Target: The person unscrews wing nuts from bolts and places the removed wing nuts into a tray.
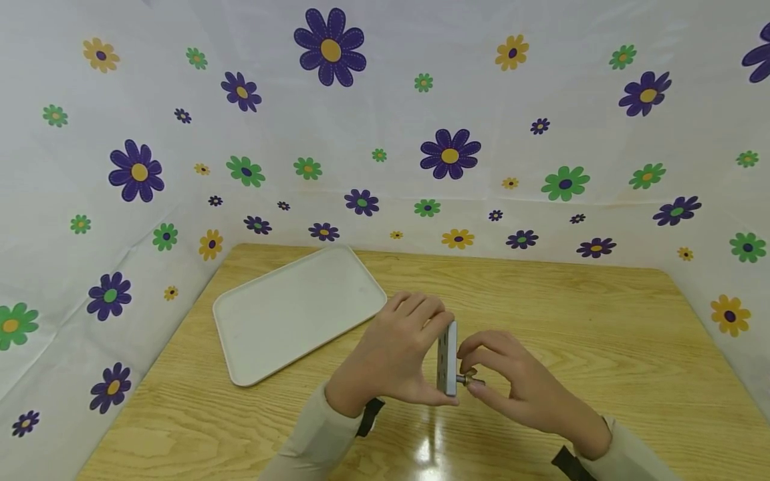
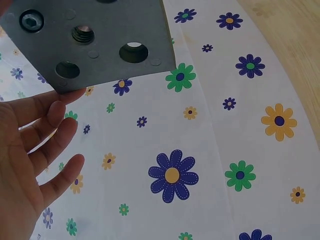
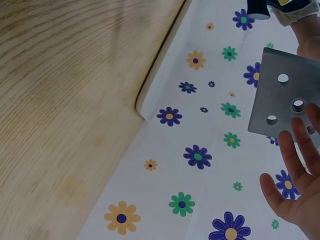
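My left hand [image 1: 397, 357] grips a grey metal plate [image 1: 452, 361] by opposite edges, fingers at the top and thumb at the bottom. It stands upright on edge above the table. From its right face juts a small bolt with brass-coloured wings [image 1: 468, 379]. Thumb and fingers of my right hand [image 1: 520, 384] pinch around this wing bolt. In the left wrist view the plate [image 2: 105, 52] shows several round holes, one of them threaded, and a hex socket screw [image 2: 32, 21]. The right wrist view shows the plate [image 3: 274, 97] behind the right fingers; the bolt is hidden there.
A white rectangular tray [image 1: 289, 314] lies at the back left of the wooden table [image 1: 577, 327]. White sheets [image 1: 385, 113] printed with flowers stand behind the table and along its sides. Dark straps [image 1: 369, 417] circle the sleeves near the wrists.
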Tool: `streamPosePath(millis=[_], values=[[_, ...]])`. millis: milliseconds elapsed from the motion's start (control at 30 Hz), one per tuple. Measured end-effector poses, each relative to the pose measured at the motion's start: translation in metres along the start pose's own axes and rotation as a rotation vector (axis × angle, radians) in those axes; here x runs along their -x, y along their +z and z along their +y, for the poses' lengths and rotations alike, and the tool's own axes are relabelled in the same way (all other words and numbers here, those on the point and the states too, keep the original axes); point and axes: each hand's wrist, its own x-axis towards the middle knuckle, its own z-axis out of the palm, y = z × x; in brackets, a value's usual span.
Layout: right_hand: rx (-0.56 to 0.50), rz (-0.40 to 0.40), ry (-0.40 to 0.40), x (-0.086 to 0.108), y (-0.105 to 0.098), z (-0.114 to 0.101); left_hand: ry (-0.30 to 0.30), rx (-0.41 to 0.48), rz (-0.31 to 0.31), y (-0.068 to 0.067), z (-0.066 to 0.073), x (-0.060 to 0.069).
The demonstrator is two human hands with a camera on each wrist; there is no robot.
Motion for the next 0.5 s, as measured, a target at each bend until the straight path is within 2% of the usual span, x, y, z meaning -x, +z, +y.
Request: streamPosePath(millis=[200,333,500], values=[[0.068,0.041,-0.044,0.001,0.005,-0.001,0.005,-0.005,0.009,0.001,0.001,0.004],[0.077,0.080,-0.094,0.001,0.008,-0.001,0.012,-0.009,0.020,0.003,0.002,0.006],[0.088,0.138,-0.153,0.001,0.011,-0.002,-0.008,0.005,0.009,0.004,0.003,0.009]])
